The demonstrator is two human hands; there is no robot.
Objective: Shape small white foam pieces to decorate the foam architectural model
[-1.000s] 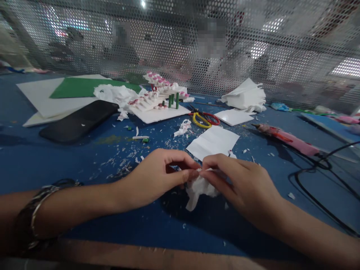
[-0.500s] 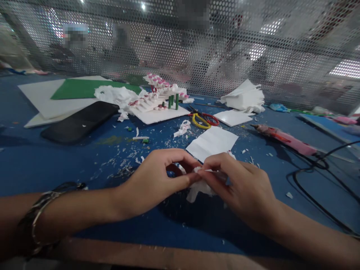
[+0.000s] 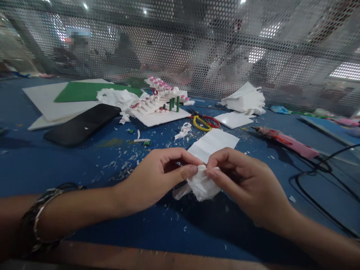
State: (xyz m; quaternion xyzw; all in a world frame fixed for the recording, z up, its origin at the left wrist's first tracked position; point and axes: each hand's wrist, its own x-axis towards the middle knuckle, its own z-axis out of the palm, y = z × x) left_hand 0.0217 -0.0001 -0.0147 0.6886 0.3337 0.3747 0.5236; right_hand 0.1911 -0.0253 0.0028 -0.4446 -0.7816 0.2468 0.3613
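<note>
My left hand (image 3: 157, 178) pinches the left side of a crumpled piece of white tissue paper (image 3: 203, 184) between thumb and forefinger. On the other side my right hand (image 3: 247, 183) has its fingertips closed on the same tissue. The tissue's loose edges hang below my fingers, above the blue table (image 3: 135, 228). Just behind my hands lies a creased white paper sheet (image 3: 213, 143). Past that sheet are scissors (image 3: 203, 123) with one yellow and one red handle.
A small model (image 3: 160, 101) with steps, green posts and pink dots stands on a white board. To its left lies a black phone (image 3: 83, 125). A stack of white tissue (image 3: 244, 98) sits far right, near a pink corded tool (image 3: 289, 142). Behind runs a perforated metal screen (image 3: 180, 48).
The tissue is now bunched and shows more fully between my hands. My fingertips have parted slightly and the right hand has shifted a little right.
</note>
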